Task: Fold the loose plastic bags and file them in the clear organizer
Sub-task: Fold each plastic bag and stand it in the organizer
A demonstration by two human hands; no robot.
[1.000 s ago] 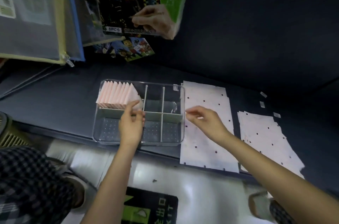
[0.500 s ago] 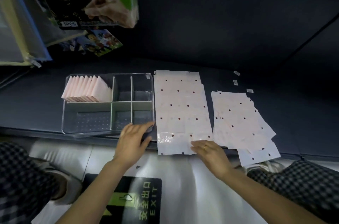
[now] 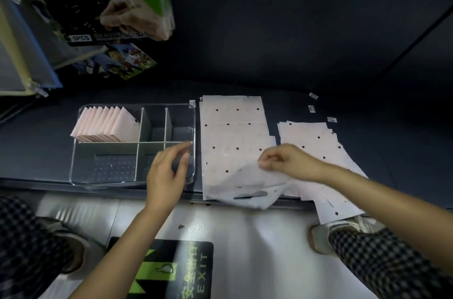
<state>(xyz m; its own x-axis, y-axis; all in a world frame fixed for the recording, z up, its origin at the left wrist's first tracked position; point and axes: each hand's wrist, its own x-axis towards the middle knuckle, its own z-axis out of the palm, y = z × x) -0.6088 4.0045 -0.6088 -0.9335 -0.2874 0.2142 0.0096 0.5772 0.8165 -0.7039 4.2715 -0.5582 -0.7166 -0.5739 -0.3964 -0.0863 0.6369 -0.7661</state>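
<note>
Moved: right hand [image 3: 291,161] has come up from the near edge of the desk [image 3: 367,107] and now lifts the near end of the top bag [image 3: 232,132], which half a second ago lay flat; left hand [image 3: 166,173] has risen off the organizer's near corner.
Right fingers: pinched together on the bag's raised near flap.
Left fingers: apart and loosely curved, holding nothing, hovering over the organizer [image 3: 73,164].
Bag: pink, dotted, just right of the organizer; long axis runs away from the person, far end flat on the desk.
Key relation: the free far end lies straight ahead of the right fingers, so the fold likely goes forward along that axis.
Nearer hand: right holds it; left is just beside its left edge.
Filed: folded bags [image 3: 107,124] stand in the far-left compartment.
Waiting: loose pile [image 3: 318,142] to the right.
</note>
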